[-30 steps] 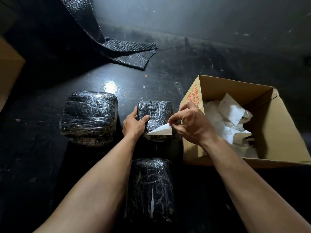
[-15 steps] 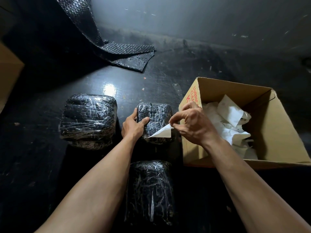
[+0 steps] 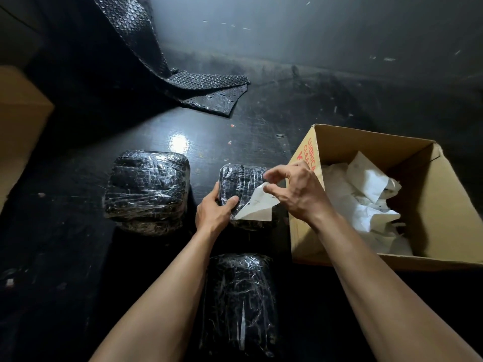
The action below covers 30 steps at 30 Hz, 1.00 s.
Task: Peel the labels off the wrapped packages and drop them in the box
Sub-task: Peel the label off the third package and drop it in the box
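More of the white paper label (image 3: pixel 257 209) had peeled off the black film-wrapped package (image 3: pixel 240 178) the left hand (image 3: pixel 211 212) gripped, so the right hand (image 3: pixel 300 194), seemingly pinching its corner loosely, could soon drop it in the brown cardboard box (image 3: pixel 366 145).

The box (image 3: pixel 303 231) wall stands just right of the right hand (image 3: pixel 300 194); its top is open. Left of the left hand (image 3: pixel 211 212), a narrow gap separates the middle package (image 3: pixel 241 178) from the large package (image 3: pixel 147 189). Bare surface (image 3: pixel 235 142) lies ahead.

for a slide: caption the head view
Left hand grips a wrapped package; right hand peels its white label beside the box
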Available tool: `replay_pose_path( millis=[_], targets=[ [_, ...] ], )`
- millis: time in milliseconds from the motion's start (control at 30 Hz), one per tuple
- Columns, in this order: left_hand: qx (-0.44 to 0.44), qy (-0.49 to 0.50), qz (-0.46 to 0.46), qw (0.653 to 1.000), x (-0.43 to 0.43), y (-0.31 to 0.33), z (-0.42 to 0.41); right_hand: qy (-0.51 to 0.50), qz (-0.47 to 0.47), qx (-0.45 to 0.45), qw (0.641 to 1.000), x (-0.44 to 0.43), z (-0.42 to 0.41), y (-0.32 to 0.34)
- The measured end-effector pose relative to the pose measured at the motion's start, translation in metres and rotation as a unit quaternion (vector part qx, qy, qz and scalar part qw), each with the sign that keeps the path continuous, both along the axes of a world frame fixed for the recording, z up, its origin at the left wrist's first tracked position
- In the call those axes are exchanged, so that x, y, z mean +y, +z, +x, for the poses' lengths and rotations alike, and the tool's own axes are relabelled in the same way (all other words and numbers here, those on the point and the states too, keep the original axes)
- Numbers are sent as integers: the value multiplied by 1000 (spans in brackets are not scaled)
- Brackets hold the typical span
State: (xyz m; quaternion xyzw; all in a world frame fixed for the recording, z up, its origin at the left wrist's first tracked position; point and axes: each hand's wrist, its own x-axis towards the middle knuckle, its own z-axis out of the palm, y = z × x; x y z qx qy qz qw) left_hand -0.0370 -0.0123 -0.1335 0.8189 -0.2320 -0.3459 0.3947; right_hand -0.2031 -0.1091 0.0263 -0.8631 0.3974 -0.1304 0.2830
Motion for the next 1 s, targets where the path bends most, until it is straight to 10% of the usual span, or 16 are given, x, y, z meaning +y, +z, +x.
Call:
replay_pose_path(
  millis=[567,1000],
  targets=[
    [-39,-13,37,998,-5,8,2,-73,61,-189,977,-14,10,27],
    [-37,-61,31,997,6,14,0,-82,-54,-153,983,-17,-16,101]
  ],
)
